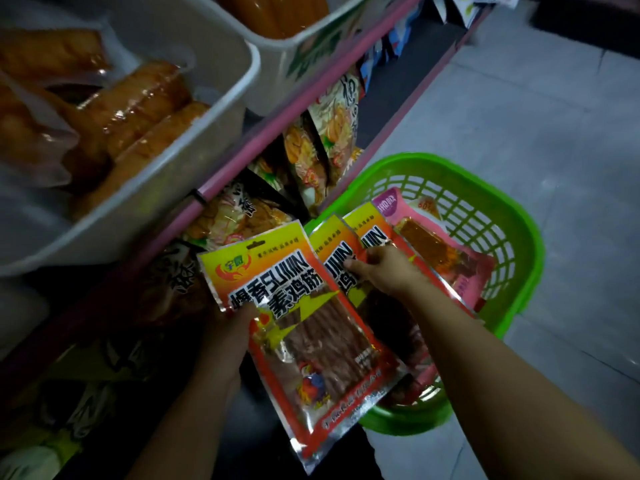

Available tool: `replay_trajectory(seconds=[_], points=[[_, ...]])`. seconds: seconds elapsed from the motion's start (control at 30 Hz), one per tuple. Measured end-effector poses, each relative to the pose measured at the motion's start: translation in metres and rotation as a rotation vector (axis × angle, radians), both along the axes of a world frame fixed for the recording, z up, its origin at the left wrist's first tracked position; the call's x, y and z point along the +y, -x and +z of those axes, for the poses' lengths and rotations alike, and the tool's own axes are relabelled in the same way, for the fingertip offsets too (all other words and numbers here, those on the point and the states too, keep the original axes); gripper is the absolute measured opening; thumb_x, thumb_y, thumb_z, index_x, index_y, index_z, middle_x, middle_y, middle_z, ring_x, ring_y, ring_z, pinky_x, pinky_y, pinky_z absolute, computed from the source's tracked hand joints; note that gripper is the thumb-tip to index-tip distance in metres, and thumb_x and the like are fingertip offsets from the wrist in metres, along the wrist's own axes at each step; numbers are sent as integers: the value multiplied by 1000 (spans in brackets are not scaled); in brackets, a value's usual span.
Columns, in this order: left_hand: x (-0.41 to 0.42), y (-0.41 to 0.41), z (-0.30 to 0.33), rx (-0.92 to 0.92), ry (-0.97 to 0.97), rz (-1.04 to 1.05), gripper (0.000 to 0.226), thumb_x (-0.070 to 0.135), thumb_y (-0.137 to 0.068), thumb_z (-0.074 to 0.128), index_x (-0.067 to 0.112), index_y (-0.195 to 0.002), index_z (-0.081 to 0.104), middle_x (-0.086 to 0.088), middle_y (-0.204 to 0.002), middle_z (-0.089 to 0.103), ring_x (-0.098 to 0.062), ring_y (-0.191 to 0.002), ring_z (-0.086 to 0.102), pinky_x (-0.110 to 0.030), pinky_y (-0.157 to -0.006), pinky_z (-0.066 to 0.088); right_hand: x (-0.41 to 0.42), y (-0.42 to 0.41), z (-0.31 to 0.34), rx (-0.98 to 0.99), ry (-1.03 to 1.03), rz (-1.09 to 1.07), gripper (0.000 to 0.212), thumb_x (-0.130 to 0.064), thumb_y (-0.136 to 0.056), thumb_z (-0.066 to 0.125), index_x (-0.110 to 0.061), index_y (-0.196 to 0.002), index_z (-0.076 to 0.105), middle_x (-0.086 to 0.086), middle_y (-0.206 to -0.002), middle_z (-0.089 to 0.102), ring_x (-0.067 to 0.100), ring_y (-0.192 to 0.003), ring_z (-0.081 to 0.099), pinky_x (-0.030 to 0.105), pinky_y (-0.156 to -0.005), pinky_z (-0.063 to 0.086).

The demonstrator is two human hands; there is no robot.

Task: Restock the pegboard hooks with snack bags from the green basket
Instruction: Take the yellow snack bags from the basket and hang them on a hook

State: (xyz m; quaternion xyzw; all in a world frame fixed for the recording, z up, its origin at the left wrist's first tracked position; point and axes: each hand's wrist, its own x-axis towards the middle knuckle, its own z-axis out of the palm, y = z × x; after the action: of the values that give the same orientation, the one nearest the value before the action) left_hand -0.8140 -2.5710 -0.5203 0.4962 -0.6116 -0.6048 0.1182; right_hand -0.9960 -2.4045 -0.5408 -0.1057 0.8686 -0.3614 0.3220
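A green basket point(498, 216) stands on the floor at right, beside the rack. My left hand point(225, 337) grips a yellow and red snack bag point(304, 327) by its left edge, holding it above the basket's near rim. My right hand point(384, 271) reaches into the basket and pinches the top of a second yellow and red bag point(336, 251). A third bag of the same kind point(370, 233) lies under it. A pink bag point(446, 258) lies deeper in the basket. Bags hanging under the shelf point(311, 150) fill the rack; the hooks themselves are hidden.
Two white bins point(194, 140) with orange vacuum-packed snacks sit on the upper shelf, edged by a pink rail point(284, 112). More dark bags hang at lower left point(166, 282). Grey tiled floor point(536, 109) stretches to the right of the basket.
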Motion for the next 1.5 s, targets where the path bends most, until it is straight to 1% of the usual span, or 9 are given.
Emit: replay_trajectory(seconds=[0.13,0.3,0.57,0.67,0.8,1.0,1.13,1.33,1.5], points=[[9,-2,18,128,8,-9,8,18,-90,61,26,-91,64,20,-90,68,3,-83,63,-21,-75,45,8,-12,13,-77,251,-178,18,-23,-85,72,-13,-71,65,2,-64,67,17,-58,61,26,-57,50],[22,-15,62,201,-58,1,20,23,-90,60,11,-75,64,2,-73,66,-18,-77,60,-29,-73,44,28,-34,76,-9,476,-357,20,-4,-89,63,-15,-72,61,-8,-53,67,5,-46,62,19,-45,51],[39,-52,187,502,1,-193,18,19,-95,53,19,-106,68,2,-111,71,-19,-108,64,-47,-103,43,20,-89,220,383,708,-414,12,-18,-89,66,-17,-77,66,-13,-55,68,1,-49,60,18,-46,50],[24,-68,248,653,144,-119,15,24,-93,56,25,-96,71,8,-104,72,-12,-103,65,-40,-99,46,5,-107,279,462,848,-363,11,-19,-89,65,-19,-78,67,-11,-63,70,6,-59,64,27,-55,56],[-4,-97,332,790,378,3,25,27,-92,58,32,-69,69,24,-73,66,9,-72,59,-12,-74,46,-21,-141,357,640,994,-273,18,-28,-85,68,-24,-68,63,-19,-55,64,-7,-52,55,13,-47,44],[-65,-163,423,751,770,216,14,35,-81,58,23,-75,61,0,-84,63,-23,-84,65,-52,-83,51,-71,-182,431,641,1183,-71,18,-36,-81,70,-26,-67,69,-15,-65,71,1,-62,63,22,-58,50],[-100,-202,440,684,855,340,26,36,-78,58,13,-87,67,-2,-80,63,-18,-72,59,-36,-70,49,-120,-211,457,483,1244,101,17,-43,-78,71,-32,-66,72,-9,-66,73,6,-59,68,21,-50,51],[-120,-236,449,693,830,428,29,19,-91,59,27,-65,68,17,-54,63,3,-53,56,-18,-53,46,-177,-263,465,342,1249,391,23,-52,-57,77,-33,-71,76,-11,-69,74,-1,-62,66,13,-55,49],[-125,-244,454,728,775,317,12,18,-89,62,25,-83,69,-7,-87,72,-32,-81,67,-50,-81,54,-194,-265,459,305,1222,476,17,-32,-76,71,-29,-59,73,-12,-58,69,-5,-53,62,7,-49,43]])
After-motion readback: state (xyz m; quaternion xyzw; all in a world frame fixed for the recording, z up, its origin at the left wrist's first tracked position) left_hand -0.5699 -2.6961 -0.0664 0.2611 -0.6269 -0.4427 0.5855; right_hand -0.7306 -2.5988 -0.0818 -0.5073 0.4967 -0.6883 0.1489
